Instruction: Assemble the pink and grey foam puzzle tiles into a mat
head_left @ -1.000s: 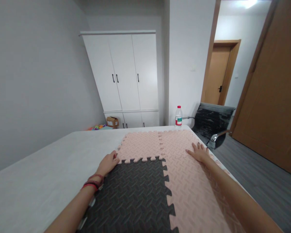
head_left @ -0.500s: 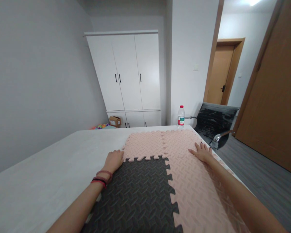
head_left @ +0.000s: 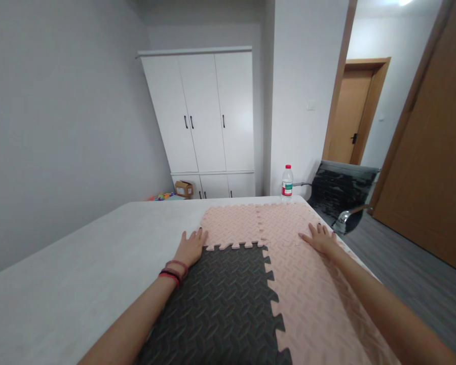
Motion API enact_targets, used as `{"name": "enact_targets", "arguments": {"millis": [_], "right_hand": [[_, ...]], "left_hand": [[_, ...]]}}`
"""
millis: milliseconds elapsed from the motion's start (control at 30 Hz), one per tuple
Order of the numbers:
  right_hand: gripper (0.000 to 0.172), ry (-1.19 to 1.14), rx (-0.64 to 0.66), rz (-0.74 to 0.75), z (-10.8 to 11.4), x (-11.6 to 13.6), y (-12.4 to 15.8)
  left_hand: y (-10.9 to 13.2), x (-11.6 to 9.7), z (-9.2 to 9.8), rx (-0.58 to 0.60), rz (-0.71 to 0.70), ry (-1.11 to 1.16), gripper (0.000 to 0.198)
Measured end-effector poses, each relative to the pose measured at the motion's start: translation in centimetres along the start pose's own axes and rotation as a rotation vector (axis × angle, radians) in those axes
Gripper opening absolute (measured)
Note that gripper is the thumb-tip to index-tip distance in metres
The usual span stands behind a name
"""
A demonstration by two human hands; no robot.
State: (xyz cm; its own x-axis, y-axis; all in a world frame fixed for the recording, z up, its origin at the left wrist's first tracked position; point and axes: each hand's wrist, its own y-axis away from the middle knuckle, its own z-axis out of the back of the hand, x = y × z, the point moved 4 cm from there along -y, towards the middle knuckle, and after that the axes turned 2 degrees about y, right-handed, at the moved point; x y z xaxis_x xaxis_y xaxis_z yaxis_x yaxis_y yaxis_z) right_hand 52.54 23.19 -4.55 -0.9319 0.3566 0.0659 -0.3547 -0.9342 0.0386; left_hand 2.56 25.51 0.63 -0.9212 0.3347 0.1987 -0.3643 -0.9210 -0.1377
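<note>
Pink foam mat tiles [head_left: 289,220] with puzzle-cut edges lie flat on the white table, several joined along the far and right sides. A black foam tile [head_left: 220,299] lies in the corner they form, its toothed far and right edges against the pink ones. At the black tile's far left corner, my left hand [head_left: 192,247] rests with fingers outstretched, the fingertips touching the pink tile's edge. My right hand [head_left: 321,239] is spread flat on the pink tiles near the table's right edge. Neither hand grips anything.
Toward the table's far right corner stands a clear bottle [head_left: 287,182] with a red cap. A black chair [head_left: 338,195] is beyond the right edge. Behind the white table [head_left: 72,258] are a white cabinet [head_left: 213,111] and a cardboard box [head_left: 184,189].
My left hand's fingers have straightened from a more curled pose and reach a little further forward. My right hand stays on the pink tiles. The whole view has shifted slightly.
</note>
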Motion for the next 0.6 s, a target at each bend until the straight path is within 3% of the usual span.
{"name": "enact_targets", "arguments": {"millis": [133, 300, 433, 500, 600], "right_hand": [[0.069, 0.044, -0.107, 0.139, 2.5, 3.3, 1.4], [0.056, -0.041, -0.131, 0.457, 4.4, 14.7, 3.9], [0.067, -0.103, -0.089, 0.652, 3.4, 23.7, 6.1], [0.079, -0.126, -0.012, 0.66, 2.1, 25.9, 6.6], [0.088, -0.156, 0.072, 0.624, 0.6, 26.8, 6.7]], "left_hand": [[-1.1, -0.6, -0.1, 0.102, -0.076, 0.058, 0.047], [-1.4, -0.5, -0.4, 0.131, -0.069, 0.099, 0.05], [-1.4, 0.0, -1.0, 0.145, -0.059, 0.133, 0.052], [-1.6, 0.4, -1.3, 0.154, -0.063, 0.157, 0.052], [-1.9, 1.1, -1.5, 0.166, -0.083, 0.205, 0.051]]}}
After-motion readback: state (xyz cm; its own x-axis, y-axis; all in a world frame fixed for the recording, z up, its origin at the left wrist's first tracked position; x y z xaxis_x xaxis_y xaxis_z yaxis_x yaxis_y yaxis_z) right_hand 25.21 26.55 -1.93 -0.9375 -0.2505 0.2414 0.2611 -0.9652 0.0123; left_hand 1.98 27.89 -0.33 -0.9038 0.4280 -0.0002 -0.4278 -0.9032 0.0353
